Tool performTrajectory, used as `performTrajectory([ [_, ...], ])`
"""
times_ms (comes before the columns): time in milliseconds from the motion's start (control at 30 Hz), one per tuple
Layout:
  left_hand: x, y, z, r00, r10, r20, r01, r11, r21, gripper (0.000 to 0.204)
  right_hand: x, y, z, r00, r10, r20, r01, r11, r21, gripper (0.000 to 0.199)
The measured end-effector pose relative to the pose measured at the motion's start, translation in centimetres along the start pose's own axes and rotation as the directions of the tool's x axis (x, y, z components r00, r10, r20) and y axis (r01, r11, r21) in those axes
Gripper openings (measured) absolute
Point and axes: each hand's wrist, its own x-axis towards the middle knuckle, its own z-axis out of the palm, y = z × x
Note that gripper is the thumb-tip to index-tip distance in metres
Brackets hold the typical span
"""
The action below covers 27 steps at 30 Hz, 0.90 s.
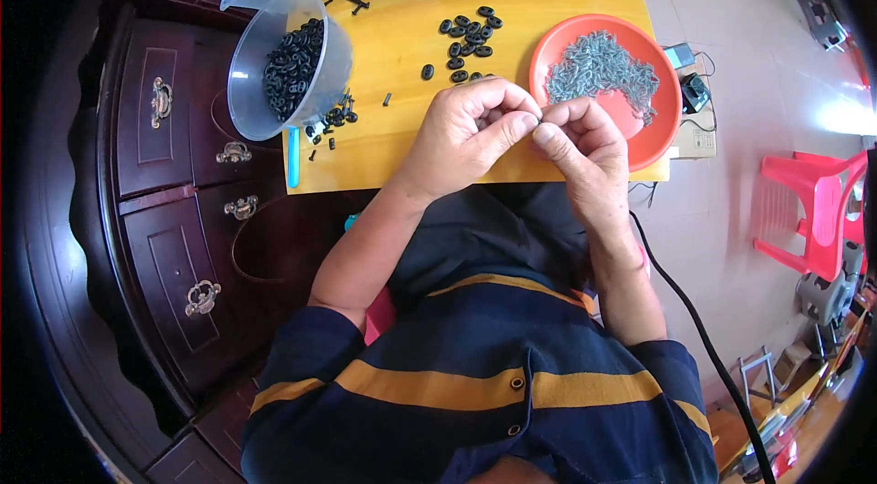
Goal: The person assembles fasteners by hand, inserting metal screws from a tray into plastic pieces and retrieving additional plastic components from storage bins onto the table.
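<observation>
Striped sleeves lowest in view; both hands meet over the near edge of the yellow table (548, 9).

Left hand (470, 132) and right hand (580, 142) pinch fingertips together on a tiny part, too small to identify. Judgement: keep the pinch over the tabletop so drops stay caught. Black rings (470, 32) lie just ahead, orange dish (662, 132) of grey screws at right, clear tub (242, 82) at left; open wood lies between.
</observation>
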Motion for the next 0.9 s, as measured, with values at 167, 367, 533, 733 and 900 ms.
performTrajectory([
  [167, 0.2, -0.2, -0.2, 0.998, 0.033, -0.046, -0.028, 0.995, 0.100, 0.006, -0.1, -0.9, -0.3, 0.993, -0.057, -0.106, 0.049, 0.996, -0.075, 0.010],
  [367, -1.1, -3.9, -0.4, 0.971, 0.239, 0.022, -0.194, 0.728, 0.657, 0.019, 0.6, -1.5, -0.7, 0.953, -0.115, -0.281, 0.111, 0.993, -0.030, 0.013],
  [533, -1.1, -5.0, 0.3, 0.958, 0.281, 0.053, -0.209, 0.559, 0.803, 0.018, 0.5, -1.3, -1.0, 0.970, -0.100, -0.223, 0.097, 0.995, -0.023, 0.017],
  [733, -0.9, -6.2, 0.3, 0.930, 0.359, 0.078, -0.263, 0.503, 0.824, 0.016, 0.6, -1.2, -0.9, 0.963, -0.075, -0.259, 0.089, 0.995, 0.042, 0.016],
  [900, -1.9, -6.5, -0.6, 0.929, 0.367, -0.040, -0.215, 0.626, 0.750, 0.016, 0.5, -1.3, -1.0, 0.969, -0.094, -0.228, 0.106, 0.994, 0.041, 0.015],
])
